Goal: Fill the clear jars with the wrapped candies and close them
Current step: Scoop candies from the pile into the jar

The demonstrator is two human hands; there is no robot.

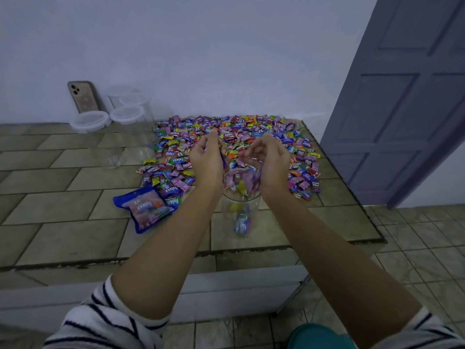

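A tall clear jar (240, 214) stands open near the front of the tiled counter, with a few wrapped candies at its bottom. Both hands hover above its mouth. My left hand (207, 159) holds candies in curled fingers, and my right hand (270, 162) cups more, with several candies (239, 181) falling between the hands into the jar. A wide heap of colourful wrapped candies (234, 137) covers the counter behind the hands.
A blue candy bag (146, 209) lies left of the jar. Clear jars with white lids (128, 114) and a phone (83, 96) stand against the wall at back left. Another clear jar (114, 161) lies on the counter. A blue-grey door (402, 102) is on the right.
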